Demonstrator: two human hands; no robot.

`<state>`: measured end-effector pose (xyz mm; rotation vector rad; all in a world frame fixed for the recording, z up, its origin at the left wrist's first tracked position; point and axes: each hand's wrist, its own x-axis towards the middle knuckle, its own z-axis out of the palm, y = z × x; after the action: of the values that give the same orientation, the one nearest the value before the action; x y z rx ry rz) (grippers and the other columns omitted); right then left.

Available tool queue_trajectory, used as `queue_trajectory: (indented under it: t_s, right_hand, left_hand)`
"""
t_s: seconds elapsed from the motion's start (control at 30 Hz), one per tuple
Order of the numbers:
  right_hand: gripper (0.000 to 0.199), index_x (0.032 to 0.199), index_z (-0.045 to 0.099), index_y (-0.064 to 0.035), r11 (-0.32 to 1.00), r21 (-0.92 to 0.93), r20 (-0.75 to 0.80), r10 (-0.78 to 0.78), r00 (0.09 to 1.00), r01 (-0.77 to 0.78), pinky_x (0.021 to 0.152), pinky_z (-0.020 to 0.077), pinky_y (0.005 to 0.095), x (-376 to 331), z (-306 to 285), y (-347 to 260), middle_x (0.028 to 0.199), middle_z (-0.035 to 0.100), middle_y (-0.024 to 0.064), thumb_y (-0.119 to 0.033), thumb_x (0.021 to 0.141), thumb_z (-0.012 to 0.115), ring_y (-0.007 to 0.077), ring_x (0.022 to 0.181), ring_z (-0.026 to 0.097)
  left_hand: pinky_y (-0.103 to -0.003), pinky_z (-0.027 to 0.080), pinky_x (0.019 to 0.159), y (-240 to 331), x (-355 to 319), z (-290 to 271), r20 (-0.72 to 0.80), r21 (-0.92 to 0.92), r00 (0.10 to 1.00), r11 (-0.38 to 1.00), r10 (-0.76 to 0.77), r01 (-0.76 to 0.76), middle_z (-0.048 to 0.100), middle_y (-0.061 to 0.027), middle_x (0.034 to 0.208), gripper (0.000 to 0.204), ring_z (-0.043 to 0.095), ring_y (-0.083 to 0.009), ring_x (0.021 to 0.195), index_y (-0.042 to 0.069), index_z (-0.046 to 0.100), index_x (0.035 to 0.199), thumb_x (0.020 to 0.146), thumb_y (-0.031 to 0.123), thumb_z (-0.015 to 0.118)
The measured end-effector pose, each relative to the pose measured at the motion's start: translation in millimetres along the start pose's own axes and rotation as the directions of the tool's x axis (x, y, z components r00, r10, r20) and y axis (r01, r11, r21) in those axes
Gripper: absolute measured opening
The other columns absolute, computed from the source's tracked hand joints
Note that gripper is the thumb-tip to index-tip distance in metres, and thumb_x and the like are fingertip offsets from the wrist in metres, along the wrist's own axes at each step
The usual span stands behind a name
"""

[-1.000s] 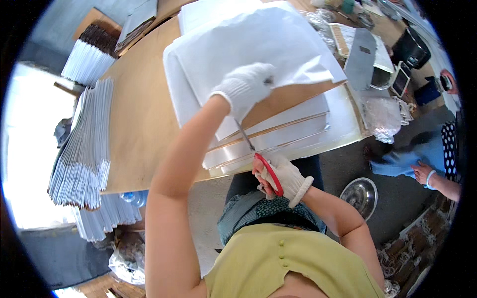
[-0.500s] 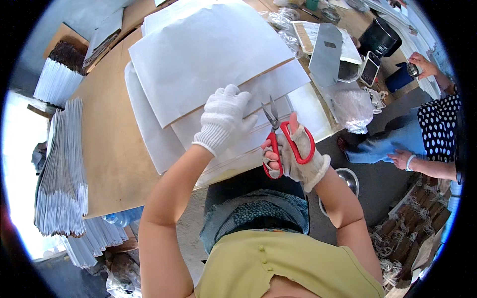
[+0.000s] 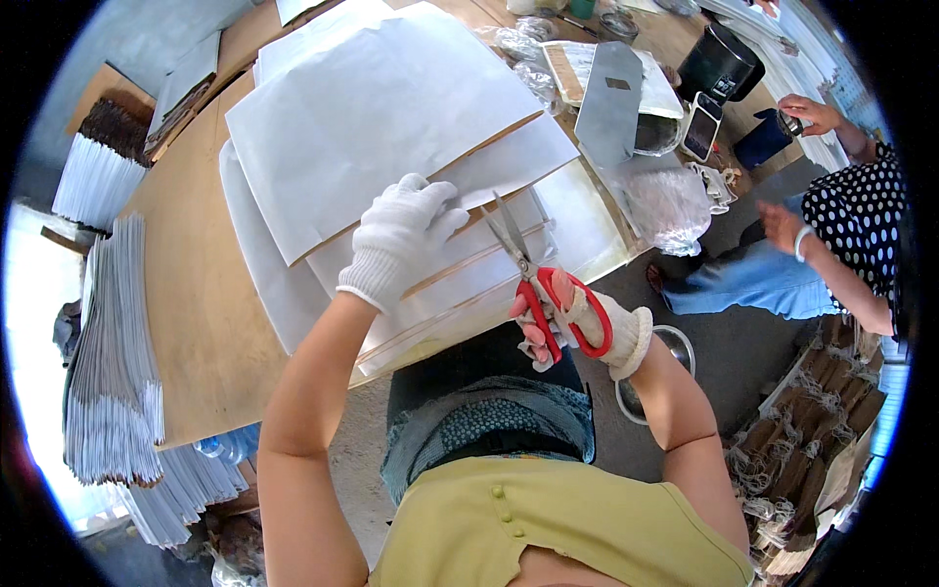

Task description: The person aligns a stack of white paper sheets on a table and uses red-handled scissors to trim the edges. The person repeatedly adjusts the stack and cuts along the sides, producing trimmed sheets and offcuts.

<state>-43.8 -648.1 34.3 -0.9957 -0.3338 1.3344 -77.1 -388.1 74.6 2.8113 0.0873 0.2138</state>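
Observation:
My left hand [image 3: 401,233], in a white knitted glove, lies on a stack of large white sheets [image 3: 372,127]. Its thumb is apart from the fingers, which rest by the brown cut edge of the top sheet. In my right hand [image 3: 577,323], gloved with bare fingertips showing, are scissors [image 3: 527,270] with red handles, the fingers through the loops. Their metal blades are slightly parted and point up and left, with the tips at the edge of a lower sheet. Whether the blades touch the paper, I cannot tell.
Folded white sheets [image 3: 112,352] stand in bundles left of the wooden table [image 3: 196,323]. At the right lie a grey metal plate [image 3: 608,103], a phone [image 3: 700,127] and a plastic bag [image 3: 665,210]. A person in a dotted top [image 3: 849,225] stands right; a metal bowl [image 3: 675,342] is below.
The scissors have drawn back slightly toward me and lean further left. My left hand stays on the sheets. The other person's lower hand has risen. The whole view has shifted a little.

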Motion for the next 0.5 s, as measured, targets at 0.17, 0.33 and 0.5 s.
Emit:
queue_trajectory:
  t_s: [0.17,0.33,0.5]
  right_hand:
    - [0.071,0.115,0.053,-0.0037,0.996,0.065,0.058,0.054,0.997,-0.058,0.065,0.0545,0.0346,1,0,3,0.077,0.06,0.0059,-0.069,0.087,0.046,0.0202,0.071,0.063]
    - [0.092,0.112,0.052,0.0014,0.982,0.191,-0.037,0.006,0.999,0.001,0.061,0.0485,0.0345,7,15,-8,0.076,0.053,0.0074,-0.083,0.079,0.038,0.021,0.066,0.055]
    - [0.104,0.107,0.05,0.0034,0.915,0.398,-0.252,0.18,0.951,-0.068,0.058,0.0436,0.0328,34,18,-13,0.072,0.046,0.0059,-0.093,0.071,0.033,0.0194,0.061,0.047]
  left_hand:
    - [-0.04,0.05,0.086,-9,1,-6,0.08,-0.177,0.997,0.984,-0.01,0.024,0.06,-0.0135,0.107,0.034,0.061,-0.0315,0.097,0.01,0.064,0.113,0.087,0.031,0.065]
    - [-0.041,0.049,0.087,-13,0,7,0.045,-0.062,0.999,0.998,0.008,-0.005,0.058,-0.0147,0.111,0.044,0.06,-0.0316,0.1,0.009,0.06,0.119,0.083,0.032,0.068]
    - [-0.044,0.048,0.087,2,4,14,0.017,0.117,1.0,0.993,-0.002,0.0,0.059,-0.0157,0.109,0.052,0.06,-0.0347,0.096,0.01,0.058,0.122,0.08,0.036,0.071]
